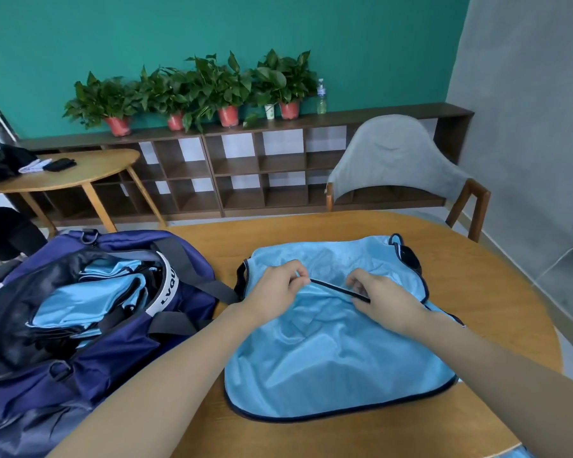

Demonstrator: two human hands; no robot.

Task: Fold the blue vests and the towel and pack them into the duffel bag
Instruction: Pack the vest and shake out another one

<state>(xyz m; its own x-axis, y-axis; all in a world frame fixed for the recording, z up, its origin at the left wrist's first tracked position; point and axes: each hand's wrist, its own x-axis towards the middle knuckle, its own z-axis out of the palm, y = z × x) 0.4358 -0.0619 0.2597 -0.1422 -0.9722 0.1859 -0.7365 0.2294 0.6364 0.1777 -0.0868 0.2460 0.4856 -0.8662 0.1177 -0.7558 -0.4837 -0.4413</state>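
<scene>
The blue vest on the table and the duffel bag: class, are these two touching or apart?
Cannot tell. In the head view the blue vest lies right of the duffel bag, but the left forearm covers the strip between them, hiding any contact or gap.

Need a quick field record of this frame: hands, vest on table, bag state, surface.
left hand: pinches the dark trim of the light blue vest
right hand: pinches the same trim, a short way along
vest: spread on the wooden table, not yet folded
duffel bag: navy, open, left of the vest, light blue fabric already inside
towel: none seen
background: grey chair behind the table
</scene>
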